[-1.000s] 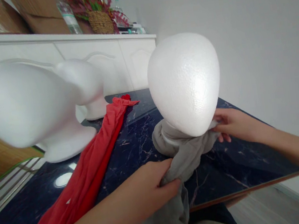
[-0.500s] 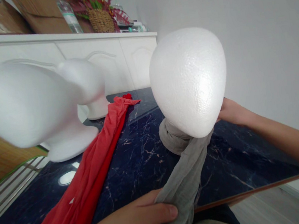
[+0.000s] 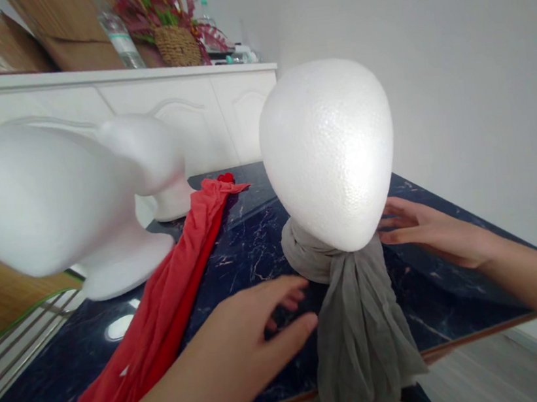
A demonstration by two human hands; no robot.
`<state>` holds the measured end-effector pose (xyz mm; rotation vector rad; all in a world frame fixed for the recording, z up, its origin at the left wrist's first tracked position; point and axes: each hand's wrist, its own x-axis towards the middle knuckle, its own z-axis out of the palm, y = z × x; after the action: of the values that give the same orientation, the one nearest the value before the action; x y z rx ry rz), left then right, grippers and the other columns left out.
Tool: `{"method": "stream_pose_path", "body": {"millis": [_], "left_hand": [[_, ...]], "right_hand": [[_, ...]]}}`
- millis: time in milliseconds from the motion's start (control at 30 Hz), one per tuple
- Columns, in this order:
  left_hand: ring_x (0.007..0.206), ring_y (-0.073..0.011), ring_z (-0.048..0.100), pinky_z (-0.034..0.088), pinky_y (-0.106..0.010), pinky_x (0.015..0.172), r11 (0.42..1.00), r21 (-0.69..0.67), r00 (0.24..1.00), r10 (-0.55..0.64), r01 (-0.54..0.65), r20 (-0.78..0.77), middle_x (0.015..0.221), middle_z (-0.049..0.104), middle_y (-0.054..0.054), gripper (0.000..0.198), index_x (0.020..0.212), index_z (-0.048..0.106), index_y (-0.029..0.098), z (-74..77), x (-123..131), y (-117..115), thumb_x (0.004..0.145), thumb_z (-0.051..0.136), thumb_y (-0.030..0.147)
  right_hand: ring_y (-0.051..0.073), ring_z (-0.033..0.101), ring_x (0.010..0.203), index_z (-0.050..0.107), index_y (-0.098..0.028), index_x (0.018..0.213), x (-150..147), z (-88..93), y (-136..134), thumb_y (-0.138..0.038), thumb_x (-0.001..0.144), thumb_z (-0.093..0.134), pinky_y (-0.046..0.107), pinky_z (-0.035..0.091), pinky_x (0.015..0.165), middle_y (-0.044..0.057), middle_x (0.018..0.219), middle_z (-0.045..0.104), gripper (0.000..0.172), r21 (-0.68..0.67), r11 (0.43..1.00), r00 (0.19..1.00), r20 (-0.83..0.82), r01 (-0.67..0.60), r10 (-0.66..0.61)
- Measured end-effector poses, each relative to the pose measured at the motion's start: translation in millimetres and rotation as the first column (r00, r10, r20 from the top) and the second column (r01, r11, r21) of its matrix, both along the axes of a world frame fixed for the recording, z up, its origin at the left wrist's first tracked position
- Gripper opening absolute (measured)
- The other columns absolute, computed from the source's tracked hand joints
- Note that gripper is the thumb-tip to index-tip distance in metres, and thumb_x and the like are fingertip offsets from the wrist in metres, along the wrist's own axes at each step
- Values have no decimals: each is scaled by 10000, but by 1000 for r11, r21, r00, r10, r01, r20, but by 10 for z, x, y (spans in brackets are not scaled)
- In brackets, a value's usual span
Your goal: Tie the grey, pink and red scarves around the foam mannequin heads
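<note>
A white foam head (image 3: 329,153) stands on the dark blue marbled table (image 3: 249,243). Around its neck is a grey scarf (image 3: 359,327), its gathered end hanging down over the table's front edge. My left hand (image 3: 261,334) is beside the scarf on its left, fingers apart and curved, holding nothing. At the right of the foam head's neck, my right hand (image 3: 421,230) has its fingers spread near the scarf wrap; whether the fingertips touch it cannot be made out.
Two more white foam heads (image 3: 45,197) (image 3: 151,154) stand at the left. A long red cloth (image 3: 164,307) lies beside them. Behind are a white cabinet (image 3: 187,113) with cardboard boxes, bottles and a flower basket (image 3: 177,45), and a metal rack (image 3: 24,338) at far left.
My left hand has let go of the grey scarf, whose end now hangs straight down and spread. My right hand has come forward from behind the foam head, fingers now visible.
</note>
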<state>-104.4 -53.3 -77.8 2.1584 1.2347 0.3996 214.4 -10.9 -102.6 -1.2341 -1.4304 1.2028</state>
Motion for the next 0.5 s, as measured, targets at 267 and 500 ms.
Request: {"method": "stream_pose_path", "body": {"millis": [267,500], "left_hand": [[1504,-262,228,201,-450,1242,994,65,913,-104,86,394,1640,225,-70,903,1573,164,237,-401,308,710,824,666,283],[1477,-331,254,198,-521,1231,980,193,940,-105,43,323,1607,268,-123,945,1583,61,189,-169,665,761,806,597,222]], "right_hand": [[342,463,1336,429,-270,1451,-523,-92,-33,-370,577,921,545,375,1135,93,1445,519,1008,121,992,999,-31,46,-43],[323,509,1307,510,-239,1398,-542,137,195,-390,586,905,494,424,1121,93,1396,568,916,367,926,995,-60,95,-78]]}}
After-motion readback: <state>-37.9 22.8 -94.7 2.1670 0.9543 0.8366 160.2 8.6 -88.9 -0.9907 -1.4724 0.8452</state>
